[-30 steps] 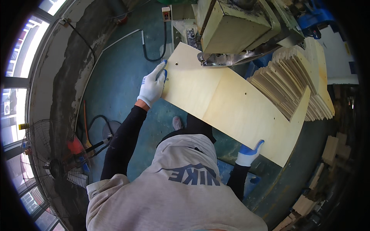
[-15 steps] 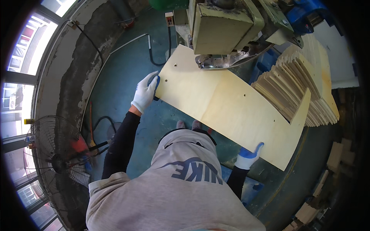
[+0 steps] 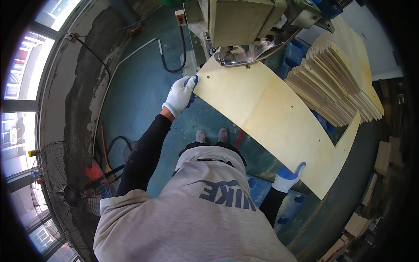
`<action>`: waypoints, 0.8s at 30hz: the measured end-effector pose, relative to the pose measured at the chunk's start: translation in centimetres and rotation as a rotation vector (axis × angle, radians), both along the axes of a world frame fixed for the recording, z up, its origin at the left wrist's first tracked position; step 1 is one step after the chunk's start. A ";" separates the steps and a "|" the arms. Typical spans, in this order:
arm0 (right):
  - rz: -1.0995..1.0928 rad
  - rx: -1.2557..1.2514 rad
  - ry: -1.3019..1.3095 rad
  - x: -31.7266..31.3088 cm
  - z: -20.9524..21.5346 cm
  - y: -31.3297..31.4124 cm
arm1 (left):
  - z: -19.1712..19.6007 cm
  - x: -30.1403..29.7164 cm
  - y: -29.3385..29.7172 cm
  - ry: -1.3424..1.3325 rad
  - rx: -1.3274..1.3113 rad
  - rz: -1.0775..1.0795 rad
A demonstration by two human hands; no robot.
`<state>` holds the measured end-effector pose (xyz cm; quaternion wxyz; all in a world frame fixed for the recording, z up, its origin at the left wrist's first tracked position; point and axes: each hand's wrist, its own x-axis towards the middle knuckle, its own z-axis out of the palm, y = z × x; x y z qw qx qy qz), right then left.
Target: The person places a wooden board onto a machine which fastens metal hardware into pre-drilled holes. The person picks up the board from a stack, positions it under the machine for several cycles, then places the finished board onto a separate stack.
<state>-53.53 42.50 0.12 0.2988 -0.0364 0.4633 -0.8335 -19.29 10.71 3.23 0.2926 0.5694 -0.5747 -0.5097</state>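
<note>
A long pale plywood panel (image 3: 262, 105) with small drilled holes and a notched right end slants across the space in front of me. My left hand (image 3: 180, 95), in a white glove with blue palm coating, is closed on the panel's left end. At the near edge toward the right end, my right hand (image 3: 287, 178), gloved alike, grips from below with its thumb up along the top face. The panel's far left part lies beneath the metal guard (image 3: 244, 56) of a greenish machine (image 3: 242, 22), which hides that edge.
Fanned, similar panels stand in a tall stack (image 3: 334, 81) at the right. A wire-cage fan (image 3: 70, 194) is at the left by the windows. A black hose (image 3: 172, 70) runs near the machine's left side. Wood pieces (image 3: 382, 157) lie at the far right.
The panel has shifted under the guard, with its far edge hole now beside the metal. My left hand has moved right with the panel end; my right hand keeps its grip, slightly lower.
</note>
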 end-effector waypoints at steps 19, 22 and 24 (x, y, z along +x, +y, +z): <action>-0.133 0.137 0.180 6.3 -2.5 1.6 | -1.4 2.4 -1.2 0.072 0.147 -0.106; -0.184 0.004 -0.009 6.1 -1.6 0.8 | -2.0 2.4 -2.0 0.053 0.096 -0.128; -0.188 -0.032 -0.060 5.9 -1.2 1.0 | -2.1 2.3 -1.7 0.058 0.131 -0.120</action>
